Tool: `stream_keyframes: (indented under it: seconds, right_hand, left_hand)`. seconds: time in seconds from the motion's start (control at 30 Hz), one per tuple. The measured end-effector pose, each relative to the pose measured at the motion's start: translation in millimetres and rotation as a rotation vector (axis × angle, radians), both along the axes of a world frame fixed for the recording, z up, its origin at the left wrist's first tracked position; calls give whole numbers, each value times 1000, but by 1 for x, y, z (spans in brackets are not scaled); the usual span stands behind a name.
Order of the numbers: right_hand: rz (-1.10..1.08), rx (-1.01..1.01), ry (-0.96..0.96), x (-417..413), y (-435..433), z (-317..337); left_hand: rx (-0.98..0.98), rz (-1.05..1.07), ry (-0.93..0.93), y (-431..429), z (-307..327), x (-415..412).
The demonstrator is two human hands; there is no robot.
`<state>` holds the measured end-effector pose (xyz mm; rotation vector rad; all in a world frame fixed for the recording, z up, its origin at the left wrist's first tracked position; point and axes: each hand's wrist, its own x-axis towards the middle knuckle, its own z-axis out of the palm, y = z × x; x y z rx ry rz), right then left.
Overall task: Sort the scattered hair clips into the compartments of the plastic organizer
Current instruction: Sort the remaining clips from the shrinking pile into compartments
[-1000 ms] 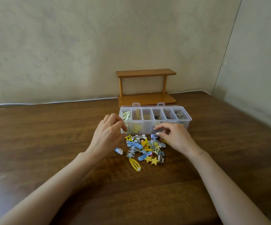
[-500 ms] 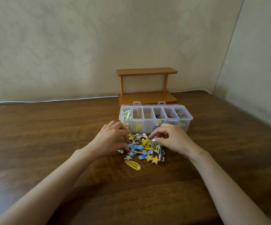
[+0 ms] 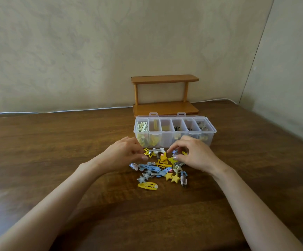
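Table [image 3: 56, 142]: bare wood lies wide at left and toward the viewer; walls [image 3: 92, 51] close the back and right.
Left hand [image 3: 121, 153]: palm down at the pile's left edge, fingers curled; any grasp cannot be told.
Clips [image 3: 158, 169]: a yellow, blue and grey pile just before the organizer.
Organizer [image 3: 211, 140]: clear, divided, partly filled.
Right hand [image 3: 194, 154]: thumb and forefinger pinch a small blue clip [image 3: 174, 152].

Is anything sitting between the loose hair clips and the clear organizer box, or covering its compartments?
Nothing visible does. The clear plastic organizer stands open directly behind the pile of yellow and blue hair clips; only its own front wall rises between.
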<state>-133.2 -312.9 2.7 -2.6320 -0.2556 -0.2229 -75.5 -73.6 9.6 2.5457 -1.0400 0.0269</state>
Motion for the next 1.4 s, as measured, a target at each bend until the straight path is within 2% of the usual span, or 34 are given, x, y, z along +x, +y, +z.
stream_keyframes:
  seconds: [0.07,0.23,0.37,0.53,0.67,0.87,0.97,1.07,1.23,1.4]
  right_hand:
    - [26,-43,3,0,4,-2]
    - [2,-87,-16,0,7,-5]
    - [-50,-85,-49,0,3,-6]
    - [-34,-12,-79,1,5,-5]
    - [-18,-20,-62,0,7,-6]
    - [-9,16,-56,2,6,-6]
    - [-13,37,-67,2,6,-6]
    - [-17,59,-88,3,5,-6]
    - [-15,86,-114,3,3,-6]
    - [-16,117,-120,4,0,-9]
  left_hand:
    - [-14,-3,-59,-2,-3,-1]
    - [91,-26,-155,-4,-11,-1]
    - [63,41,-239,-3,-9,-1]
    - [89,147,-270,-6,-12,-2]
    - [67,197,-222,-9,-18,0]
    - [80,179,-244,-10,-18,0]
    - [-3,171,-215,-9,-15,-1]
    - [-62,160,-262,-10,-9,-3]
    - [-335,193,-352,-25,30,10]
    - [-293,257,-248,-58,52,48]
